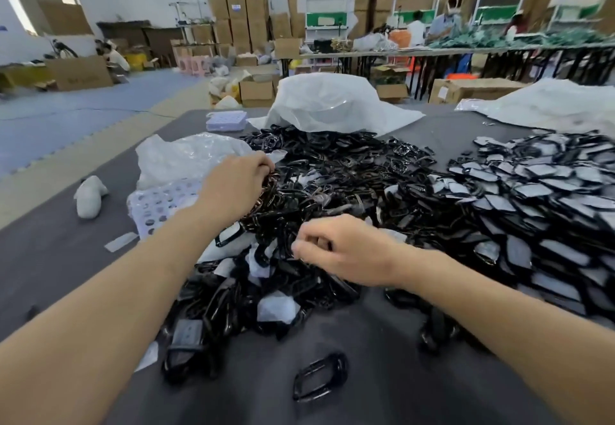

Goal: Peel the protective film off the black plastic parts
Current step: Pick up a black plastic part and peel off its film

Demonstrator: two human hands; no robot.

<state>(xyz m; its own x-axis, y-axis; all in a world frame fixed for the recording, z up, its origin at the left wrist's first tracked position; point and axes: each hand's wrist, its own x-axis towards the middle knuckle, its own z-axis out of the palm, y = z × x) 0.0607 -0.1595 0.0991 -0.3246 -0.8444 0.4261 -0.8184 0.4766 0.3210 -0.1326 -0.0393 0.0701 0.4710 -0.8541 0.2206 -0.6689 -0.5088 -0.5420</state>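
Both arms out: left hand [238, 188] reaches forward, palm down, fingers curled round a stack of parts [267, 191] at the left edge of the pile [349, 178]. The right hand [346, 251] is nearer, knuckles up, fingertips bunched against thumb over the pile; can't tell if it pinches anything. Pile sits on grey counter [366, 374].

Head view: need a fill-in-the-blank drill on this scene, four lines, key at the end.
1. The left hand has its grip on a bunch of parts coloured ____.
2. The right hand, fingers curled, is over the pile, nearer the camera than the ____ hand.
3. One loose ring lies alone on the ____ tabletop.
4. The heap whose parts carry white film lies on the person's ____ side.

Missing: black; left; grey; right.
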